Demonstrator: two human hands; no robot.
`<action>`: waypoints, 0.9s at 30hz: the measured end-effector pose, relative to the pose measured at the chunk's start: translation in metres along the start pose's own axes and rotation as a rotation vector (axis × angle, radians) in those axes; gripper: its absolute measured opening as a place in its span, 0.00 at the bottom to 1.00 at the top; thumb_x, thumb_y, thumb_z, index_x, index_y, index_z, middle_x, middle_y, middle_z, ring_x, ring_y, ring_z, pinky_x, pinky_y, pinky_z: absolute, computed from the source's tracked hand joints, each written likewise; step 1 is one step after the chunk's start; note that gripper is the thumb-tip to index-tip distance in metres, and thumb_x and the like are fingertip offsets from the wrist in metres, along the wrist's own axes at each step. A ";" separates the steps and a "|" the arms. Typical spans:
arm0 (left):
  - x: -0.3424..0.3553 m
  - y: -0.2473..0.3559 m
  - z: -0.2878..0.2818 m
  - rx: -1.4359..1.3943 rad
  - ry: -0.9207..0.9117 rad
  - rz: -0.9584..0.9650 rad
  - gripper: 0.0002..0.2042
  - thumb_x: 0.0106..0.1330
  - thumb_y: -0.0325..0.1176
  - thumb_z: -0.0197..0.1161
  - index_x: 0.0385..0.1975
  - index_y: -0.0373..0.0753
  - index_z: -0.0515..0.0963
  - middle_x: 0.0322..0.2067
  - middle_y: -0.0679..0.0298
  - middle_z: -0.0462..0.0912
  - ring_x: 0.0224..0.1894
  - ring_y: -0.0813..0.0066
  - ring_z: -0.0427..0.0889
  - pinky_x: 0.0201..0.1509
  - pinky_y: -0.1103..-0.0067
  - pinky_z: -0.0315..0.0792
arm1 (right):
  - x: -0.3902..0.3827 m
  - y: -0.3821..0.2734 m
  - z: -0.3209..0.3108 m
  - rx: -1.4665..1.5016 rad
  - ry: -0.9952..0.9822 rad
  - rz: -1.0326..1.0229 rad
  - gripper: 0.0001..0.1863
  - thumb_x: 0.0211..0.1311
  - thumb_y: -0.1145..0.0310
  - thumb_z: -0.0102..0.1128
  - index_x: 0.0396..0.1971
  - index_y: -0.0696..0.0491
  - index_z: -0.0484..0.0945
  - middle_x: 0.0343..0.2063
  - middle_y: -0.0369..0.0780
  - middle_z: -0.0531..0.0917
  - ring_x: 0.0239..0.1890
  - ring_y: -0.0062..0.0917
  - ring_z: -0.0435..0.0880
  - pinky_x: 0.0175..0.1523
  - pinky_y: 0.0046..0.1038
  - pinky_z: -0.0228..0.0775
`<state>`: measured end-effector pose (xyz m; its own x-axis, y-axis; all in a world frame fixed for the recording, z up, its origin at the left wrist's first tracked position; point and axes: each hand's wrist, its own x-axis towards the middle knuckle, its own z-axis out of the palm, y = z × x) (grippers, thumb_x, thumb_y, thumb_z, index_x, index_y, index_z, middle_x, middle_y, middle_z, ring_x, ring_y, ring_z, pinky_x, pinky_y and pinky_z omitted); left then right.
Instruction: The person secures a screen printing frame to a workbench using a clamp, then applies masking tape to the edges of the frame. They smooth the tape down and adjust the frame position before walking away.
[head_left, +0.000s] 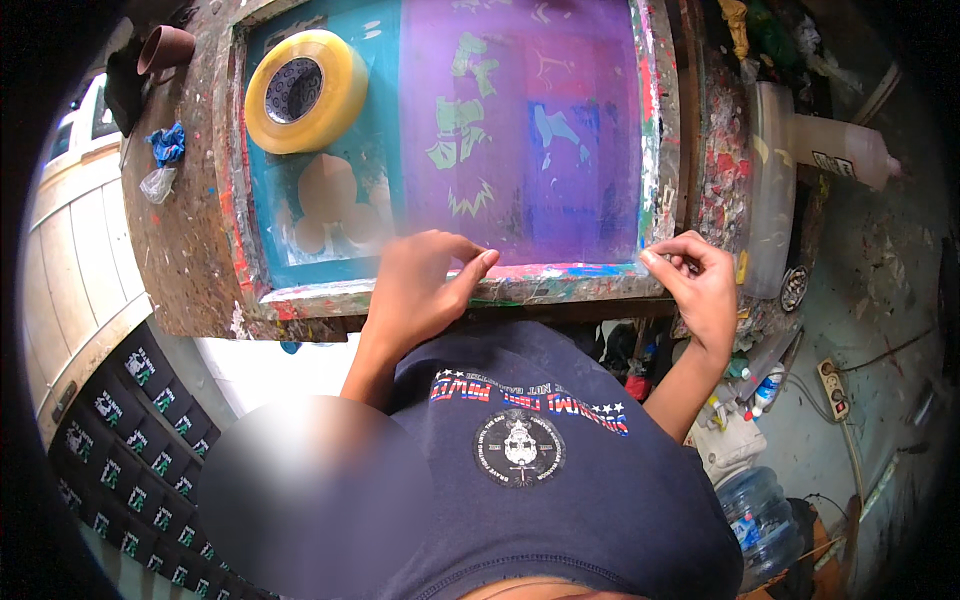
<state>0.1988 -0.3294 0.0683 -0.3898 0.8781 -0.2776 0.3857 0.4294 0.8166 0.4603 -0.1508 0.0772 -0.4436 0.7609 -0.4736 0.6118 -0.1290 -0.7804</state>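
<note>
one bare left hand [425, 285] is at the six o'clock edge of a paint-splashed frame [238, 205] with a teal and purple screen [505, 150]. the bare right hand [705, 285] is by its four o'clock corner. each grip is pinched narrow, but i cannot tell if it holds something thin. a round, yellow tape roll [346, 100] lies on the screen at ten o'clock. the frame is on a brown wooden table [180, 250].

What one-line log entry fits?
left hand: pinched, over near edge of frame; right hand: pinched, at its near-right corner; tape roll: on screen
</note>
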 end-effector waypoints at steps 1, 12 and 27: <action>0.003 -0.004 0.002 0.017 -0.031 -0.038 0.08 0.62 0.33 0.72 0.30 0.33 0.88 0.23 0.59 0.87 0.22 0.77 0.78 0.28 0.78 0.69 | 0.004 0.003 0.004 -0.057 -0.001 0.039 0.07 0.55 0.72 0.76 0.31 0.58 0.88 0.27 0.30 0.76 0.29 0.11 0.66 0.33 0.18 0.58; 0.022 -0.026 0.018 0.089 -0.141 -0.114 0.13 0.62 0.38 0.69 0.28 0.32 0.88 0.21 0.52 0.86 0.22 0.64 0.84 0.31 0.72 0.75 | 0.012 -0.002 0.035 -0.540 0.160 0.024 0.08 0.49 0.66 0.74 0.28 0.53 0.89 0.27 0.46 0.80 0.30 0.37 0.81 0.38 0.36 0.73; 0.030 -0.019 0.018 0.219 -0.190 -0.167 0.14 0.60 0.41 0.70 0.27 0.33 0.88 0.21 0.49 0.84 0.26 0.53 0.86 0.36 0.68 0.78 | 0.010 -0.003 0.052 -0.690 0.254 0.022 0.07 0.50 0.65 0.75 0.27 0.51 0.88 0.33 0.49 0.80 0.37 0.45 0.83 0.45 0.42 0.74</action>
<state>0.1945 -0.3079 0.0353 -0.3078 0.8066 -0.5047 0.5085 0.5877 0.6293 0.4202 -0.1758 0.0538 -0.3120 0.8975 -0.3116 0.9291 0.2196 -0.2975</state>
